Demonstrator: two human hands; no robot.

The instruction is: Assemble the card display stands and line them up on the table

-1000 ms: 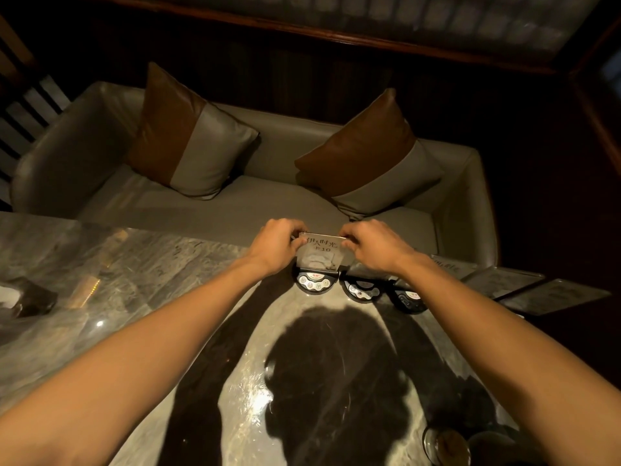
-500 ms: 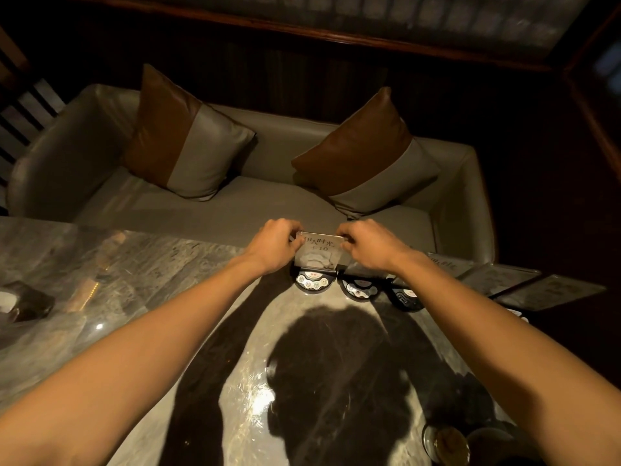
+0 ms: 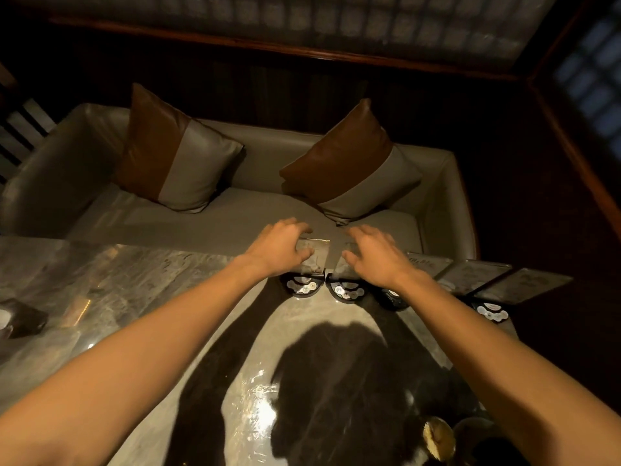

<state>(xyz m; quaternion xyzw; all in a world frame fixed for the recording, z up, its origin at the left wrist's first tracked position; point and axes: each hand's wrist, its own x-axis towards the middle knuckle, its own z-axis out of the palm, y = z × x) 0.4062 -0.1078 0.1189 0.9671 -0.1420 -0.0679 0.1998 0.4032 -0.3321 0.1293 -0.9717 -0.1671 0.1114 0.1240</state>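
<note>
Two bare forearms enter from the lower corners of the frame and narrow toward the middle. No sleeve, cuff, watch, bracelet or ring shows on either arm, from the frame edge up to the wrist. The left hand (image 3: 280, 248) and the right hand (image 3: 376, 258) are both ungloved. The fingers (image 3: 361, 235) look slim, with short nails, though the dim light blurs them. Both arms look smooth, with no markings or tattoos visible.
</note>
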